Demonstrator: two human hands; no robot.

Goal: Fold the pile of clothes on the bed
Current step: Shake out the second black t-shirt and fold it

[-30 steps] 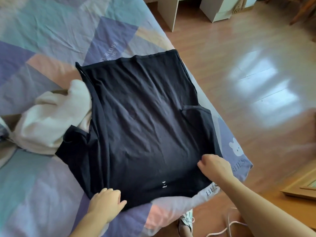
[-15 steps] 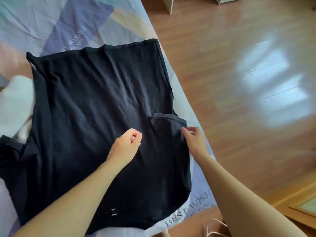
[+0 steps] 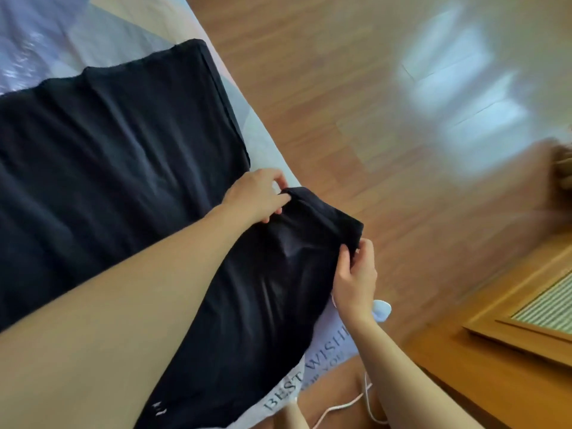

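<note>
A black T-shirt (image 3: 108,156) lies spread flat on the bed (image 3: 123,35), which has a pastel patchwork cover. Its right sleeve (image 3: 325,221) sticks out past the bed's right edge. My left hand (image 3: 257,193) reaches across the shirt and pinches the sleeve's upper corner. My right hand (image 3: 356,274) grips the sleeve's lower outer edge. The sleeve is lifted slightly between both hands. My left forearm covers the shirt's lower part. The rest of the clothes pile is out of frame.
The bed's right edge runs diagonally; beyond it is wooden floor (image 3: 387,88) with bright window reflections. A wooden frame or furniture piece (image 3: 526,320) stands at the lower right. A white cable (image 3: 349,404) lies on the floor by the bed's corner.
The view swung to the right, and the cream garment left the frame. Both hands moved from the shirt's bottom hem to its right sleeve and took hold of it, pulling it outward.
</note>
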